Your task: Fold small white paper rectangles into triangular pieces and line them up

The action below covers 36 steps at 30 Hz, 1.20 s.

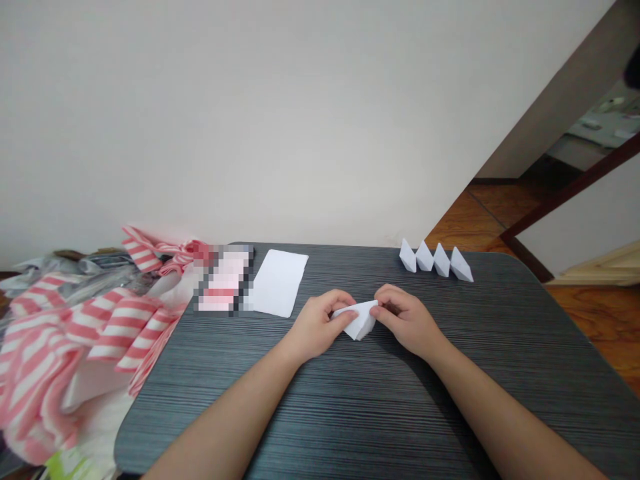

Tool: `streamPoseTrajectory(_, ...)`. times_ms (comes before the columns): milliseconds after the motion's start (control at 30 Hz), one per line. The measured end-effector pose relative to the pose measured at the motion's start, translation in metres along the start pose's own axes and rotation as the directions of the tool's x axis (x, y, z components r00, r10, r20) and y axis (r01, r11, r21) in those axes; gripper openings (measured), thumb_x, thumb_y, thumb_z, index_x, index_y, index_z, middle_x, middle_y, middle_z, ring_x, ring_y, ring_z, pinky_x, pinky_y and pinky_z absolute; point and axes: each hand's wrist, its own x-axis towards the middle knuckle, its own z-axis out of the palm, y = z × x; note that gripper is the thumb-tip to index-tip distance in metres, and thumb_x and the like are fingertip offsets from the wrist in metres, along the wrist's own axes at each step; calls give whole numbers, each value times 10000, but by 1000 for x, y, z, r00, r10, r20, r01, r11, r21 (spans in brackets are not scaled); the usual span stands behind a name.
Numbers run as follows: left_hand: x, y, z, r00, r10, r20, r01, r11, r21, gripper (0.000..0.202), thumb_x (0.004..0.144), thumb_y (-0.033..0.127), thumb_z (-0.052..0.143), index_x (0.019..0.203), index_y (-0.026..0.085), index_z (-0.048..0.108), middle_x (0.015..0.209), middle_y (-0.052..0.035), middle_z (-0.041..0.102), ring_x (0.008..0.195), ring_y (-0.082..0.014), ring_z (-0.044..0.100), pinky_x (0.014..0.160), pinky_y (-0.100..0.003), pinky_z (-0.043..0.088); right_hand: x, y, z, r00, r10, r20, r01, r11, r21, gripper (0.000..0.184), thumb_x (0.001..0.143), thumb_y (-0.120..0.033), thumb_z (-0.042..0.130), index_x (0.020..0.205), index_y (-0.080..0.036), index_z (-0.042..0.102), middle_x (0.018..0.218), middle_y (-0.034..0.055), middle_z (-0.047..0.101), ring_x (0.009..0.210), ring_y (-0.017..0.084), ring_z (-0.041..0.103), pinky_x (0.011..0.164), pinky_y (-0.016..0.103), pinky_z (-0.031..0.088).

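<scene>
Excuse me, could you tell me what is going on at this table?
A person holds a folded white paper piece between the left hand and right hand over the dark table. Four folded pieces stand in a row at its far right. Flat white paper lies beyond the left hand.

I see a dark striped table. A flat white sheet lies far, left of centre; four paper triangles stand in a row far right; a folded paper rests mid-table; striped cloth overlaps the left edge.

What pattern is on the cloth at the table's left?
Pink and white stripes on the cloth, seen in the head view.
</scene>
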Motion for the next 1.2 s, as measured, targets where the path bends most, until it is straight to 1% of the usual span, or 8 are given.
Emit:
streamPoseTrajectory(167, 1, 4, 0, 1000, 10, 10, -10, 1000, -1, 279, 854, 359, 509, 1044, 184, 615, 783, -15, 666, 680, -129, 566, 629, -236, 408, -2, 7, 3, 993, 114, 18, -114, 993, 32, 184, 869, -343, 518, 760, -196, 509, 633, -31, 471, 563, 114, 437, 515, 231, 346)
streamPoseTrajectory(367, 0, 6, 0, 999, 15, 32, -16, 999, 39, 192, 838, 291, 513, 941, 169, 620, 750, -4, 642, 615, -103, 517, 556, -209, 367, -3, 7, 6, 986, 167, 32, -165, 985, -43, 203, 863, -391, 518, 792, -201, 511, 584, -43, 457, 513, 106, 419, 457, 217, 286)
streamPoseTrajectory(467, 0, 6, 0, 999, 7, 48, -11, 996, 91, 199, 829, 307, 522, 939, 167, 613, 647, 22, 580, 546, -87, 452, 512, -200, 323, -3, 4, 6, 987, 157, 28, -155, 985, -83, 214, 857, -393, 522, 773, -197, 509, 555, -48, 438, 487, 100, 393, 442, 214, 264)
streamPoseTrajectory(567, 1, 7, 0, 996, 28, 87, -42, 986, 164, 222, 830, 339, 521, 919, 171, 637, 645, 19, 568, 568, -93, 449, 522, -203, 310, -3, 2, 6, 989, 142, 31, -139, 986, -91, 219, 853, -390, 525, 754, -196, 507, 523, -55, 420, 462, 96, 362, 432, 214, 247)
streamPoseTrajectory(700, 1, 7, 0, 992, 42, 116, -68, 971, 231, 257, 839, 356, 497, 756, 157, 638, 616, 16, 538, 572, -97, 436, 517, -208, 292, -3, -1, 5, 993, 113, 46, -109, 991, -83, 200, 847, -375, 530, 759, -196, 524, 520, -51, 437, 456, 97, 364, 429, 215, 252)
streamPoseTrajectory(867, 1, 6, 0, 998, 21, 66, -34, 979, 201, 247, 845, 330, 474, 724, 148, 589, 632, 17, 530, 580, -97, 434, 514, -204, 292, -1, -6, 4, 991, 91, 101, -78, 989, -128, 209, 856, -349, 512, 757, -183, 592, 561, -24, 525, 496, 109, 448, 460, 217, 304)
streamPoseTrajectory(1067, 2, 7, 0, 993, 42, 113, -65, 978, 201, 272, 849, 368, 483, 758, 147, 613, 634, 17, 530, 577, -94, 429, 508, -204, 273, 0, -9, 3, 992, 64, 105, -41, 978, -202, 245, 855, -340, 523, 685, -175, 586, 529, -30, 510, 480, 100, 444, 450, 215, 287)
streamPoseTrajectory(1200, 2, 7, 1, 991, 45, 125, -77, 962, 262, 298, 842, 387, 498, 690, 145, 582, 582, 30, 481, 547, -87, 400, 499, -207, 252, -1, -9, 4, 993, 44, 108, -21, 978, -206, 235, 854, -331, 528, 690, -175, 592, 523, -32, 511, 476, 99, 447, 452, 215, 287)
